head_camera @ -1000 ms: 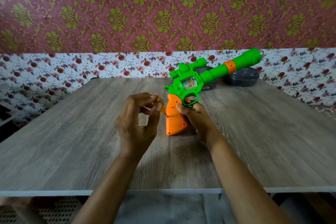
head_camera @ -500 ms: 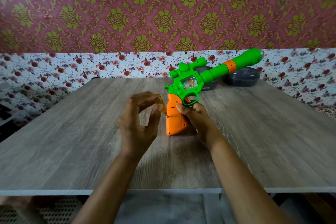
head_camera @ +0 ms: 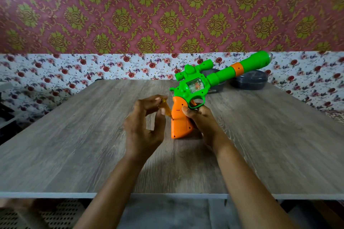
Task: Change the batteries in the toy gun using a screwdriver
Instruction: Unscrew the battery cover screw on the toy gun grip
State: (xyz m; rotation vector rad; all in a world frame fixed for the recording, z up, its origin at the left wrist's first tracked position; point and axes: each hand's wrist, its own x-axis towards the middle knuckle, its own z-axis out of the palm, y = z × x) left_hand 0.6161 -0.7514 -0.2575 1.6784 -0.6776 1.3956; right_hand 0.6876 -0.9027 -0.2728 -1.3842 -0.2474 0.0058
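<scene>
Your right hand point(head_camera: 202, 122) grasps the toy gun point(head_camera: 197, 87) by its orange grip point(head_camera: 179, 122). The thumb lies on the face of the grip and the fingers are curled behind it, just under the trigger guard. The gun stands with the butt of the grip on the wooden table point(head_camera: 74, 145), near the middle. Its green barrel points up and away to the right.

Your left hand point(head_camera: 143, 128) pinches a small screwdriver point(head_camera: 166, 108) with a yellow translucent handle between the thumb and the fingers. The tool slants down to the rear edge of the grip, where there is a small dark hole, probably the screw of the battery cover. The tip is too small to see clearly.

I judge that you are at the screw step, most likely loosening it. From this view alone I cannot exclude tightening. The cover looks closed and no batteries are in view.

The next move needs the tip seated well in the screw head, with pressure along the shaft while you turn. The right hand must hold the gun firm, because it can tip on its narrow butt. Once free, the small screw can drop and roll on the table.

Two dark round containers point(head_camera: 248, 82) lie at the far edge of the table, behind the barrel.
</scene>
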